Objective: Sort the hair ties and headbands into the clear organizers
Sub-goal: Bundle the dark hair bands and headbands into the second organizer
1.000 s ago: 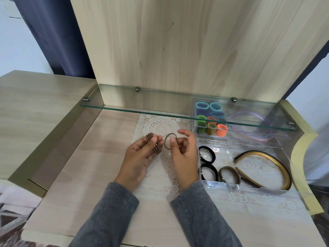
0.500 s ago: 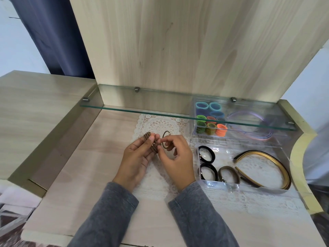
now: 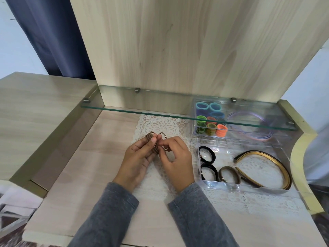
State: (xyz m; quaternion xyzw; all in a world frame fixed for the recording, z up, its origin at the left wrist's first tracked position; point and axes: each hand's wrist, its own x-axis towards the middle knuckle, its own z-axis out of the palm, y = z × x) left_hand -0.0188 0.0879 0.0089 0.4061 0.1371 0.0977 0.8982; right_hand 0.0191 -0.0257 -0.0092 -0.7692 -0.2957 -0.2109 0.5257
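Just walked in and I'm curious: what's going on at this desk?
A person is sorting hair accessories. The left hand holds a bunch of brown hair ties; the right hand pinches a single brown tie beside it, over a lace mat. At right, the near clear box holds black ties, a brown tie and a gold headband; the far box, under a glass shelf, holds colourful ties and pastel headbands.

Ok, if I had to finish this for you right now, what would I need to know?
Left hand holds a bunch of brown hair ties; right hand pinches a single brown tie beside it, over the lace mat.
Done: black ties, another brown tie and gold headband in the near organizer; colourful ties and pastel headbands in the far organizer.
Left: put the held brown ties in.
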